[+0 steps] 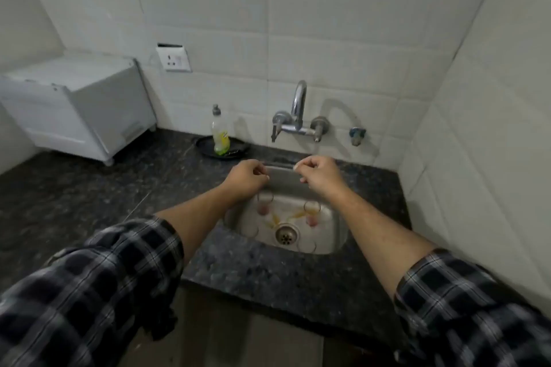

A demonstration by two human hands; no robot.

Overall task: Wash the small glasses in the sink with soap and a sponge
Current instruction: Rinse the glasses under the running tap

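Head view: left hand (246, 177) and right hand (320, 174) loosely curled, empty, mid-frame over sink (286, 188). Best fetch soap (220, 134), upper left; lift glasses (311, 213) singly.

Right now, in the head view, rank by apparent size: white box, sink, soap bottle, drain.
1. white box
2. sink
3. soap bottle
4. drain
Bottle and drain look close; the bottle is taller and stands farther away.

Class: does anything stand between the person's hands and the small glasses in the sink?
Nothing visible does. The left hand and right hand hang over the far edge of the sink, holding nothing, and the small glasses stand in the open basin below. The faucet is behind, on the wall.
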